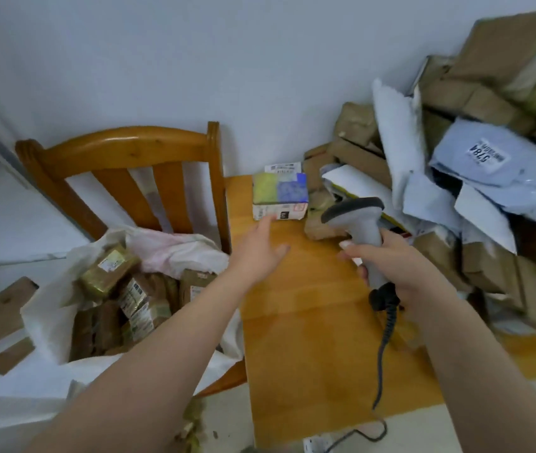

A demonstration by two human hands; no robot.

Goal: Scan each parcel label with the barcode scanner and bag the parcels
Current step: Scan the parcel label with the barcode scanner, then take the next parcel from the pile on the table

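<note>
Left hand [260, 246] is spread open with straight fingers and holds nothing. Its fingertips are at the lower edge of a small cardboard box printed green and blue [280, 196]; whether they touch it I cannot tell. That box stands at the far side of the orange wooden worktop [309, 322], a white label on its top. Right hand [400, 266] is curled round the handle of a grey handheld barcode scanner [358, 220], whose head points towards the box, with its black coiled cable [387, 318] trailing down to the near edge.

Progress looks partial. A white plastic sack [50, 308] propped on the honey-coloured wooden chair [119, 148] at the left already holds several brown taped parcels [109, 273], presumably scanned. To the right, a tall heap of brown boxes and pale mailer bags [489, 178] lies against the wall unbagged, so most of the work seems to lie ahead. The small box appears to be next.
</note>
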